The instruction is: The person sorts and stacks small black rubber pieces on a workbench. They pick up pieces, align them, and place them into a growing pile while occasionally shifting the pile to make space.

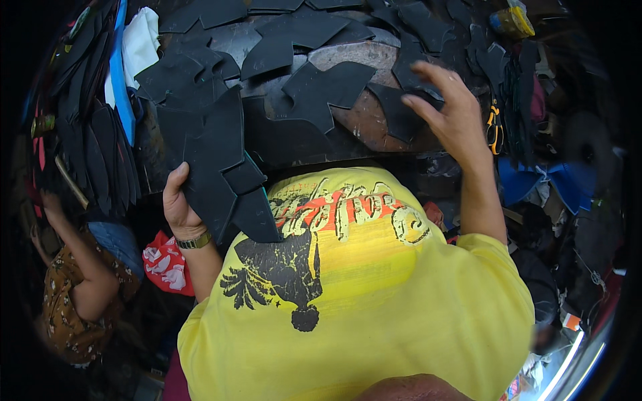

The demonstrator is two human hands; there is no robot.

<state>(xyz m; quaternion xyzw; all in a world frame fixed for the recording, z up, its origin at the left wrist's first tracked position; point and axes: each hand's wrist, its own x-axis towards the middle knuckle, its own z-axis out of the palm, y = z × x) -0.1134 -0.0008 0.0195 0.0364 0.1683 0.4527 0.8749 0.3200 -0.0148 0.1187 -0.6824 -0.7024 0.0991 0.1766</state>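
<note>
My left hand [182,210] grips several flat black cut pieces [221,157] at the table's near left edge. Its thumb shows at their outer side, and the other fingers are hidden underneath. The pieces overlap, with their lower end hanging past the edge in front of my shirt. Over the right part of the table, my right hand [451,110] is raised with thumb and fingers apart and nothing in it. Below its fingertips lies a black cut piece [394,113]. A larger curved black piece [328,87] lies to its left on the dark, worn table [364,127].
More black pieces [194,67] cover the table's far side. Bundles of black strips [93,134] hang at the left beside a blue strip [120,73]. An orange-and-black handled tool [495,130] hangs at the right edge. Another person [87,294] sits at the lower left.
</note>
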